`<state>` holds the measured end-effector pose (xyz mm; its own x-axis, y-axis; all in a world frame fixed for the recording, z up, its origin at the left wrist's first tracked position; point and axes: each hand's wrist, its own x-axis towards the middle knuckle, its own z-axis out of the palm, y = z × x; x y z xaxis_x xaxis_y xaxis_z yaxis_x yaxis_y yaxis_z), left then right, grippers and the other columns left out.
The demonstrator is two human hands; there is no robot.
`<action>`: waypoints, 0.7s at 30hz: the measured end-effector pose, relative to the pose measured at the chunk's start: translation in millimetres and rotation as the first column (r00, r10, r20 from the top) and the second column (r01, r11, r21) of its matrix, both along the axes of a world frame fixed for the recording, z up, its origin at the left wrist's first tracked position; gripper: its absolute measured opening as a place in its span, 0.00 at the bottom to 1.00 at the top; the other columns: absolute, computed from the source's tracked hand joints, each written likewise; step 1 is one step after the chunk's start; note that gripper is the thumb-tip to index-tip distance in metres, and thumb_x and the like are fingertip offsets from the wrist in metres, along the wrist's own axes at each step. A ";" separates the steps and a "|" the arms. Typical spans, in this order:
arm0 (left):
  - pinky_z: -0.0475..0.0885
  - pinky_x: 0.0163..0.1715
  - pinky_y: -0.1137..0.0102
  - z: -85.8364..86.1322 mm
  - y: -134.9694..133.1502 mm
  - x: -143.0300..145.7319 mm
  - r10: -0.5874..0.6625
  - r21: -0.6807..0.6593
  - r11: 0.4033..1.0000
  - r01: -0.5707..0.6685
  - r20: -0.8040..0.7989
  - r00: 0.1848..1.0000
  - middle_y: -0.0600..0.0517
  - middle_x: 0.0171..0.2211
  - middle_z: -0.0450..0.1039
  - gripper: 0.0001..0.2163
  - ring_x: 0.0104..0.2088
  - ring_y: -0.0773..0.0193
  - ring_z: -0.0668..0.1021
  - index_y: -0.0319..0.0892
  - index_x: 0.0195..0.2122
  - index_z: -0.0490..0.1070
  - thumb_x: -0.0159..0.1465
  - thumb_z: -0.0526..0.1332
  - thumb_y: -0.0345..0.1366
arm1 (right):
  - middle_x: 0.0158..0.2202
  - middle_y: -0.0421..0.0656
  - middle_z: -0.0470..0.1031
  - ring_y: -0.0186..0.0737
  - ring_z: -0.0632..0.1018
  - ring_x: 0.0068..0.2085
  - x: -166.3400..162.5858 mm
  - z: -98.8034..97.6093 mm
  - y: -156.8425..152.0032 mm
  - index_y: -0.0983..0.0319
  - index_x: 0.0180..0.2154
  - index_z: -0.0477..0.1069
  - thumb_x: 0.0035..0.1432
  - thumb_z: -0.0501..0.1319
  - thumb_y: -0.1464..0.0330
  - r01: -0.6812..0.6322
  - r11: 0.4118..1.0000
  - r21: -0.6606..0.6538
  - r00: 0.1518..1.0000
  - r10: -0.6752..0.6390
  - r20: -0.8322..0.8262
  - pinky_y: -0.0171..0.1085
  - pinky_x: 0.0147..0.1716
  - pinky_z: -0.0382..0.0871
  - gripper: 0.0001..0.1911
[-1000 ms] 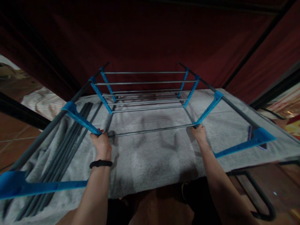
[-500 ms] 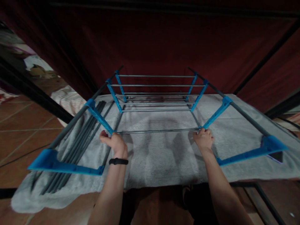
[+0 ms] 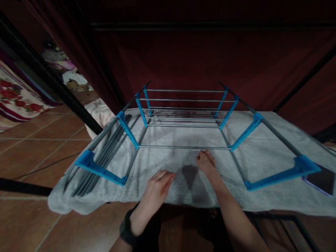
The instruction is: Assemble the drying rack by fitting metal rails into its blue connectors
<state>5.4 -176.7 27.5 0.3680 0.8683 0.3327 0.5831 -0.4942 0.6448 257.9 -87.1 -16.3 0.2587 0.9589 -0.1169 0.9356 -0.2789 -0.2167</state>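
Note:
A rack frame of grey metal tubes and blue plastic brackets stands on a grey cloth. Its nearest crossbar (image 3: 170, 147) spans between two blue brackets, the left bracket (image 3: 128, 131) and the right bracket (image 3: 245, 133). My left hand (image 3: 159, 187) hovers over the front of the cloth, apart from the frame, fingers loosely together and slightly bent, with nothing seen in it. My right hand (image 3: 207, 161) is just in front of the crossbar, its fingers curled in; no held thing shows. Two more blue brackets, the left front bracket (image 3: 101, 169) and right front bracket (image 3: 283, 175), are nearest me.
Several loose grey tubes (image 3: 105, 157) lie on the cloth (image 3: 181, 196) at the left. A phone (image 3: 321, 179) rests at the right edge. Behind the rack hangs a dark red curtain (image 3: 196, 63). A black post (image 3: 78, 108) rises at the left, above the tiled floor (image 3: 52, 140).
Both hands have left the crossbar's bracket joints and moved inward. My left hand has come right and nearer me; my right hand has gone left. The view has shifted left.

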 end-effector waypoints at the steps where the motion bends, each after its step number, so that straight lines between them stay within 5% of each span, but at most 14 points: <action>1: 0.77 0.41 0.65 -10.5 -16.1 -25.5 0.100 0.022 0.995 -0.100 -0.029 0.995 0.49 0.38 0.81 0.11 0.40 0.58 0.82 0.49 0.43 0.78 0.70 0.56 0.40 | 0.54 0.56 0.72 0.51 0.77 0.53 0.8 0.9 0.1 0.65 0.51 0.73 0.68 0.51 0.68 -0.005 1.000 -0.009 1.000 0.005 0.005 0.44 0.50 0.69 0.17; 5: 0.77 0.41 0.64 -48.8 -63.8 -142.8 0.512 0.116 0.859 -0.499 -0.159 0.844 0.48 0.38 0.81 0.14 0.39 0.55 0.82 0.45 0.42 0.76 0.69 0.55 0.47 | 0.55 0.55 0.72 0.48 0.76 0.54 2.8 0.8 0.9 0.65 0.53 0.72 0.69 0.51 0.68 -0.043 0.999 -0.008 0.999 0.043 0.004 0.42 0.52 0.67 0.17; 7: 0.76 0.38 0.63 -57.4 -68.8 -190.9 0.712 0.190 0.701 -0.687 -0.231 0.662 0.45 0.43 0.79 0.16 0.38 0.54 0.81 0.44 0.45 0.75 0.68 0.53 0.47 | 0.55 0.55 0.73 0.49 0.76 0.55 1.3 -0.4 1.5 0.65 0.53 0.72 0.69 0.51 0.68 -0.050 0.999 -0.010 0.999 0.050 0.018 0.42 0.52 0.67 0.17; 9: 0.76 0.41 0.62 -57.9 -57.8 -220.6 0.755 0.220 0.648 -0.729 -0.312 0.577 0.41 0.49 0.76 0.19 0.42 0.52 0.81 0.41 0.50 0.72 0.69 0.49 0.45 | 0.55 0.56 0.72 0.50 0.75 0.55 -1.5 -1.5 2.2 0.65 0.54 0.72 0.69 0.51 0.68 -0.059 0.998 -0.007 0.997 0.059 0.043 0.42 0.52 0.67 0.17; 12: 0.73 0.50 0.58 -49.7 -20.7 -231.7 0.701 0.286 0.682 -0.673 -0.517 0.491 0.35 0.51 0.73 0.21 0.50 0.46 0.78 0.35 0.52 0.70 0.68 0.48 0.42 | 0.56 0.57 0.72 0.50 0.76 0.55 -6.0 -2.8 3.4 0.66 0.54 0.71 0.69 0.51 0.68 -0.060 0.998 0.006 0.995 0.059 0.078 0.42 0.52 0.67 0.18; 16: 0.72 0.47 0.56 -37.0 25.6 -219.4 0.569 0.233 0.698 -0.677 -0.755 0.327 0.33 0.47 0.74 0.18 0.49 0.42 0.77 0.33 0.47 0.73 0.68 0.46 0.36 | 0.56 0.58 0.72 0.51 0.77 0.54 -8.6 -6.0 5.8 0.66 0.53 0.71 0.68 0.51 0.69 -0.052 0.998 0.021 0.995 0.050 0.089 0.43 0.51 0.68 0.17; 21: 0.72 0.43 0.56 -35.2 41.8 -214.8 0.530 0.166 0.692 -0.702 -0.778 0.338 0.30 0.43 0.75 0.17 0.48 0.40 0.77 0.29 0.47 0.72 0.66 0.50 0.33 | 0.55 0.59 0.73 0.54 0.77 0.53 -10.9 -9.9 8.3 0.66 0.54 0.71 0.68 0.51 0.69 -0.051 0.998 0.032 0.995 0.048 0.092 0.45 0.50 0.68 0.18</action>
